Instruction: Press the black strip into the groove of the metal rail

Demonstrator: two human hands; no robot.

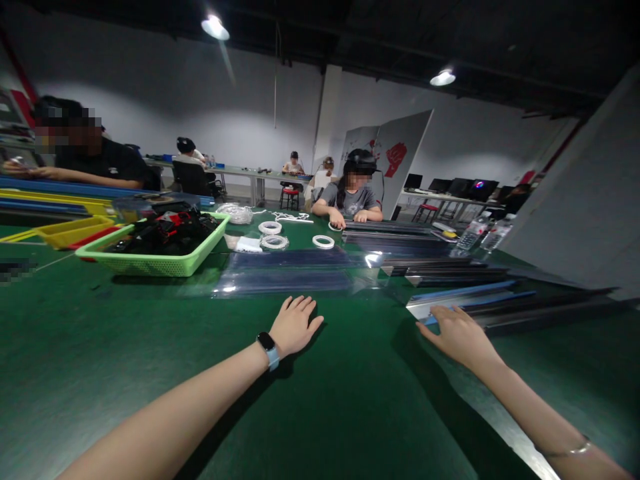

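My left hand (296, 327), a watch on its wrist, is held palm down at the green tabletop (345, 400), fingers spread and nothing in them. Just beyond its fingertips lies a clear plastic sheet (285, 280). On the right, my right hand (461, 335) is stretched out with thumb and fingers apart. Its fingertips are at the near end of a silver and blue channel strip (465, 295); whether they press on it I cannot tell. Dark long profiles (540, 308) lie beside that strip, partly behind the hand.
A green basket (150, 263) of black and red parts stands left, beside a yellow tray (75, 232). White tape rolls (323, 242) lie past the sheet. Water bottles (473, 233) stand at the right. Across the table sits a person (353, 193); another person (100, 157) is at left.
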